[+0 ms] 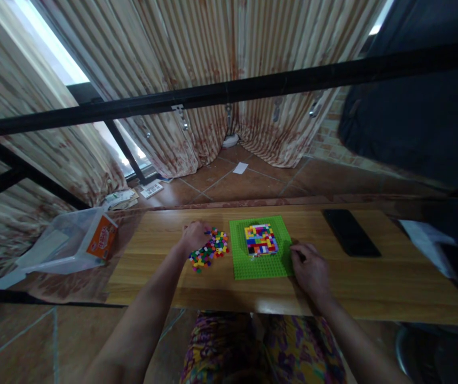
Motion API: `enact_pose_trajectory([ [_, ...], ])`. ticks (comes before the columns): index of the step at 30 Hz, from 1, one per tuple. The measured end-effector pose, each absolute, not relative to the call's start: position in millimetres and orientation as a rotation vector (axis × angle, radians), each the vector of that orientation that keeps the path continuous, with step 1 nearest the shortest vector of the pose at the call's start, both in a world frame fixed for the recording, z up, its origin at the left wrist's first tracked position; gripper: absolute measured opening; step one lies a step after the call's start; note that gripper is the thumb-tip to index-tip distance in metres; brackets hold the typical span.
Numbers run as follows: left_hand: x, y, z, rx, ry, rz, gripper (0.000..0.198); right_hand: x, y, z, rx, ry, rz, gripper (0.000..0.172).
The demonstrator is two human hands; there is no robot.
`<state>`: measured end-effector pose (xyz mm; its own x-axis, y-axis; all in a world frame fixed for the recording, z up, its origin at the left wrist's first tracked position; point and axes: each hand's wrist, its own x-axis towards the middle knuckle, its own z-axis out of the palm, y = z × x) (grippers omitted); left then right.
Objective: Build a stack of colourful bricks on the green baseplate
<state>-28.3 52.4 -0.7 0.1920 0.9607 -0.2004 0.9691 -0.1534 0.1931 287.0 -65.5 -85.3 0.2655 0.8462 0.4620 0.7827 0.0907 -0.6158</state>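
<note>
On the wooden bench lies a green studded baseplate (241, 261), bearing a low block of many-coloured bricks (261, 239). Left of the plate is a loose pile of small coloured bricks (213, 249). My left hand (195, 234) is at the pile's upper left edge, its fingertips down among the bricks; whether they pinch one is too small to tell. My right hand (309, 266) rests at the plate's right edge with its fingers curled together, and what they hold, if anything, cannot be made out.
A black phone-like slab (351, 232) lies on the bench (393, 282) to the right. Beyond the left end stands a clear plastic bin (72, 240) with an orange label. A black metal rail (205, 96) crosses in front of striped curtains (197, 42).
</note>
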Motion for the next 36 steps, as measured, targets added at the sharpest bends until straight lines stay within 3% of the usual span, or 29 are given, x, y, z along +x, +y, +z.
enact_pose_trajectory([
  [6,-38,56,-3,2.140,1.775,0.125,0.017,287,-66,-86,-1.681,-1.513,0.113,0.023],
  [9,-46,51,-6,2.040,1.621,0.384,0.014,287,-67,-85,-1.671,-1.524,0.122,0.022],
  [14,-49,19,-15,1.651,1.471,0.822,0.024,286,-66,-85,-1.677,-1.499,0.122,0.023],
  [20,-26,-29,-27,1.067,1.407,1.048,0.033,286,-67,-83,-1.659,-1.496,0.122,0.022],
  [36,4,-70,-27,0.528,1.144,1.067,0.037,290,-68,-86,-1.659,-1.511,0.111,0.025],
])
